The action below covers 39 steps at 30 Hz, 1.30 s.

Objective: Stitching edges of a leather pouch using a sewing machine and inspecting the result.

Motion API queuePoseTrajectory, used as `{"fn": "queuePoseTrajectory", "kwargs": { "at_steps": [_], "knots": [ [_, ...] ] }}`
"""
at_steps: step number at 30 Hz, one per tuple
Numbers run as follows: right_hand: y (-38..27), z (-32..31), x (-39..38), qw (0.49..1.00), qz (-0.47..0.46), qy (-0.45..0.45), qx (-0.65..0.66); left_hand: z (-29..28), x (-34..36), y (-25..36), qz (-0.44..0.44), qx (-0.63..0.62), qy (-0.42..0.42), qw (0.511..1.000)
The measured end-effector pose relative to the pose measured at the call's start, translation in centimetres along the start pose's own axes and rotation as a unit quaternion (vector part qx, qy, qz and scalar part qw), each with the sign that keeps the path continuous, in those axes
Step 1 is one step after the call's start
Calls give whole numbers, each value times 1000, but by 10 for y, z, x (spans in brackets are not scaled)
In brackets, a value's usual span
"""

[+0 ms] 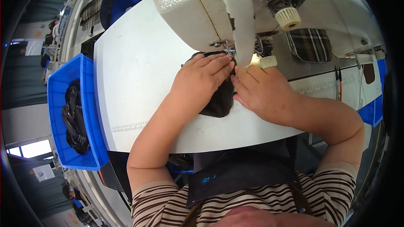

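Nearest, the dark fabric piece (219, 105) lies beneath the hands, its end showing between the wrists; the fingers cover much of it. Just beyond the fingertips looms the white sewing machine (189, 23). A slim pointed tool (339, 85) and a plaid cloth (311, 46) lie right of the right hand; a blue bin (94, 122) sits well left. The left hand (203, 75) rests nearly flat on the fabric; the right hand (261, 87), fingers half bent, touches its edge, any pinch hidden.
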State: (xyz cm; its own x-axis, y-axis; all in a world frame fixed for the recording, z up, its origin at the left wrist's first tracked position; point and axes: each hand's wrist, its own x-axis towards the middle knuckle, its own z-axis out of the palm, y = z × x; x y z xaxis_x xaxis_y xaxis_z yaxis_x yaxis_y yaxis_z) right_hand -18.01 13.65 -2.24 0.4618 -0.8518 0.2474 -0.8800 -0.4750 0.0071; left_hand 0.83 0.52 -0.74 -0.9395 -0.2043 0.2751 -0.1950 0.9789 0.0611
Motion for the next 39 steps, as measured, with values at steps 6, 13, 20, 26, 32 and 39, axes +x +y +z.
{"fn": "queuePoseTrajectory", "kwargs": {
  "at_steps": [6, 13, 20, 26, 32, 39],
  "knots": [
    [0, 7, 1, 998, 7, 62, -5, 11, 5, -11, -30, -91, 6, 995],
    [1, 6, 3, 998, 22, 62, -2, 16, 4, -17, -7, -60, 35, 998],
    [3, 7, 4, 997, 27, 73, 25, 9, 5, -13, 9, -16, 42, 999],
    [2, 7, 3, 998, 40, 41, 22, 9, 2, -3, -8, 19, 32, 999],
    [4, 8, 6, 994, 32, 100, 41, 13, 1, -9, -12, 19, 26, 999],
    [5, 5, 6, 995, 20, 94, 20, 14, 2, -14, -18, -55, 63, 996]
  ]
}}
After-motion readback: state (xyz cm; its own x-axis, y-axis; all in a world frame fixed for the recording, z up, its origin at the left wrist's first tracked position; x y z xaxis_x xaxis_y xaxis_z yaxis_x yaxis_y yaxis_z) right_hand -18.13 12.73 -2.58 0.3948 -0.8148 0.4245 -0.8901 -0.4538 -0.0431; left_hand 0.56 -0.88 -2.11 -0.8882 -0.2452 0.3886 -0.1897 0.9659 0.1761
